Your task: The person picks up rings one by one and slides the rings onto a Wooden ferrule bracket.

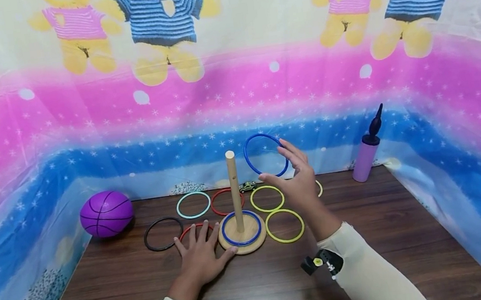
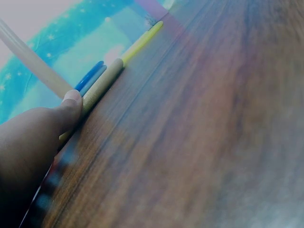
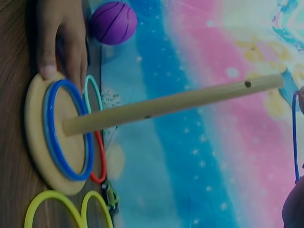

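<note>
My right hand (image 1: 299, 183) pinches a blue ring (image 1: 246, 158) between thumb and fingers, raised just right of the top of a wooden post (image 1: 234, 190). The post stands upright on a round wooden base (image 1: 231, 230). Around its foot lies a blue ring (image 1: 243, 243), with a paler blue one (image 3: 46, 128) beneath it in the right wrist view. My left hand (image 1: 201, 257) has its fingers spread, fingertips over a red ring (image 1: 195, 226); its thumb (image 2: 72, 99) touches the base's edge.
Beside the base lie a black ring (image 1: 146, 241), a turquoise ring (image 1: 178, 209), another red ring (image 1: 212, 205) and yellow rings (image 1: 267, 228). A small toy car (image 1: 247, 186) sits behind. A purple ball (image 1: 106, 213) is at left, a purple pump (image 1: 365, 158) at right, a curtain behind.
</note>
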Motion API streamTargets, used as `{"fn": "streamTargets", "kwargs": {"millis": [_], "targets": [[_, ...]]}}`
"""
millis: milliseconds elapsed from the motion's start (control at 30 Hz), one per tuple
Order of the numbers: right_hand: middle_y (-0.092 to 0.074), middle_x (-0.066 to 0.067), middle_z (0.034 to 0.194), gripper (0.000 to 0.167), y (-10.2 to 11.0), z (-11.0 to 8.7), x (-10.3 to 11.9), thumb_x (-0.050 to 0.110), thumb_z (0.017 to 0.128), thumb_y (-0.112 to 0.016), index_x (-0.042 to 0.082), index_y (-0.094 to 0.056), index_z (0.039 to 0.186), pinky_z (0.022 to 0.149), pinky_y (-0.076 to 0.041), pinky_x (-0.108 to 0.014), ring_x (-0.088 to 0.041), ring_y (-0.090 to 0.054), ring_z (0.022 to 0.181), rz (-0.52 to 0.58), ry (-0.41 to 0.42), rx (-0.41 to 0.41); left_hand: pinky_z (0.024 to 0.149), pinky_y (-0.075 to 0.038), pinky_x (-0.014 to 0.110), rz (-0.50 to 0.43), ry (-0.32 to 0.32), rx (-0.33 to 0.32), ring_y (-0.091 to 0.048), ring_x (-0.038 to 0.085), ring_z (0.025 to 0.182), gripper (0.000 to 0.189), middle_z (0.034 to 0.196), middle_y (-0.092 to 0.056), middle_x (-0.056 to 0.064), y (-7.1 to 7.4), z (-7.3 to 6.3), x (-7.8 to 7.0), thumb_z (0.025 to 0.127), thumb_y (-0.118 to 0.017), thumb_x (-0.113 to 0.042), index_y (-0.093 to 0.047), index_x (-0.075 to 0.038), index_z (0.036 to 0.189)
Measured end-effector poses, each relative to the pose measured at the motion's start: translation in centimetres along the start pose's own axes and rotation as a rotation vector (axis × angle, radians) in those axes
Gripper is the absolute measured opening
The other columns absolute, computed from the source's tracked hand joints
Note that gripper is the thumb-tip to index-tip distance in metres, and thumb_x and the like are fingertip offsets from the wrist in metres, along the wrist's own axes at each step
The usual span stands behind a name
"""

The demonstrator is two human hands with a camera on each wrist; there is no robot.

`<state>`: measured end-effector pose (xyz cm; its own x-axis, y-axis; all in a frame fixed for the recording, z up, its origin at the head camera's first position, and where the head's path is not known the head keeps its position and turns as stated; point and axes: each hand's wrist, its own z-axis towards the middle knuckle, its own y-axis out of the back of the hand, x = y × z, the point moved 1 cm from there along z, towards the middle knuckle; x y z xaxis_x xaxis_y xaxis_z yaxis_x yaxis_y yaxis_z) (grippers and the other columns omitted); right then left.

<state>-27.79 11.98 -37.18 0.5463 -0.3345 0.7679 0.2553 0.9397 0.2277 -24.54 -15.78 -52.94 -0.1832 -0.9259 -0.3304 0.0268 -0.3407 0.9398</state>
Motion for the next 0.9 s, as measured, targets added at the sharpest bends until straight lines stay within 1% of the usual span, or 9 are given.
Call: {"fn": "streamTargets", "kwargs": {"millis": [67,233,400,467,533,633,700,767,900], "targets": [[-0.048,0.000,0.172,0.081,-0.4,0.1,0.4,0.020,0.086,-0.097,0.006,-0.060,0.157,0.125,-0.034,-0.073,-0.025,-0.033,0.164,0.011,0.022,0.006,0.118,-0.002,0.094,0.001,-0.001,-0.001,-0.019,0.058,0.166,0.092,0.179,-0.032,0.020,0.0,0.0,0.0,0.100,-0.054,-0.081,-0.041,-0.024,0.171],[-0.048,-0.004,0.172,0.079,-1.4,0.2,1.3,0.020,0.086,-0.096,0.006,-0.062,0.155,0.123,-0.035,-0.074,-0.024,-0.032,0.164,0.026,0.048,0.030,0.118,-0.002,0.094,0.004,-0.001,0.000,-0.019,0.058,0.166,0.093,0.178,-0.032,0.020,0.1,-0.1,-0.1,0.100,-0.054,-0.081,-0.041,-0.024,0.171],[-0.049,-0.007,0.172,0.079,-2.2,0.2,1.8,0.022,0.086,-0.096,0.004,-0.061,0.155,0.124,-0.037,-0.073,-0.026,-0.032,0.164,0.036,0.075,0.068,0.118,-0.002,0.094,0.005,-0.001,0.002,-0.019,0.058,0.165,0.093,0.178,-0.032,0.020,0.1,-0.1,0.0,0.100,-0.054,-0.081,-0.041,-0.023,0.171],[-0.048,-0.007,0.172,0.081,-2.5,0.2,1.9,0.029,0.087,-0.095,0.004,-0.061,0.155,0.125,-0.038,-0.071,-0.027,-0.032,0.165,0.034,0.082,0.083,0.118,-0.002,0.094,0.006,-0.002,0.003,-0.019,0.058,0.165,0.093,0.178,-0.032,0.020,0.1,0.0,0.0,0.100,-0.053,-0.081,-0.040,-0.023,0.171],[-0.048,-0.008,0.172,0.085,-2.8,0.1,1.9,0.042,0.086,-0.093,0.003,-0.061,0.155,0.125,-0.039,-0.069,-0.028,-0.032,0.164,0.029,0.086,0.094,0.118,-0.002,0.094,0.006,-0.002,0.003,-0.019,0.058,0.165,0.093,0.178,-0.032,0.020,0.1,0.0,0.0,0.100,-0.054,-0.081,-0.041,-0.023,0.171],[-0.049,-0.010,0.171,0.095,-3.2,0.0,1.7,0.060,0.083,-0.086,0.003,-0.062,0.154,0.126,-0.038,-0.069,-0.030,-0.033,0.164,0.024,0.093,0.106,0.118,-0.001,0.094,0.007,0.001,0.007,-0.018,0.058,0.166,0.093,0.179,-0.031,0.020,0.1,0.1,0.0,0.100,-0.054,-0.081,-0.040,-0.024,0.172],[-0.049,-0.009,0.172,0.098,-3.4,-0.2,1.6,0.066,0.082,-0.083,0.003,-0.062,0.154,0.127,-0.036,-0.069,-0.031,-0.032,0.165,0.017,0.093,0.115,0.119,0.000,0.093,0.007,0.003,0.011,-0.017,0.058,0.166,0.093,0.179,-0.031,0.020,0.1,0.1,0.0,0.099,-0.054,-0.081,-0.039,-0.025,0.172],[-0.048,-0.008,0.172,0.096,-3.6,-0.5,1.4,0.064,0.084,-0.084,0.004,-0.062,0.155,0.128,-0.034,-0.070,-0.032,-0.030,0.166,0.007,0.087,0.127,0.119,0.001,0.093,0.007,0.004,0.014,-0.016,0.057,0.166,0.094,0.180,-0.030,0.020,0.0,0.2,0.0,0.099,-0.053,-0.082,-0.038,-0.025,0.172],[-0.046,-0.006,0.174,0.085,-3.9,-1.0,1.0,0.044,0.088,-0.092,0.004,-0.061,0.155,0.129,-0.031,-0.071,-0.035,-0.028,0.166,-0.004,0.064,0.151,0.119,0.001,0.094,0.010,0.002,0.017,-0.016,0.057,0.167,0.094,0.180,-0.030,0.020,0.0,0.2,0.0,0.099,-0.053,-0.083,-0.038,-0.025,0.172]]}}
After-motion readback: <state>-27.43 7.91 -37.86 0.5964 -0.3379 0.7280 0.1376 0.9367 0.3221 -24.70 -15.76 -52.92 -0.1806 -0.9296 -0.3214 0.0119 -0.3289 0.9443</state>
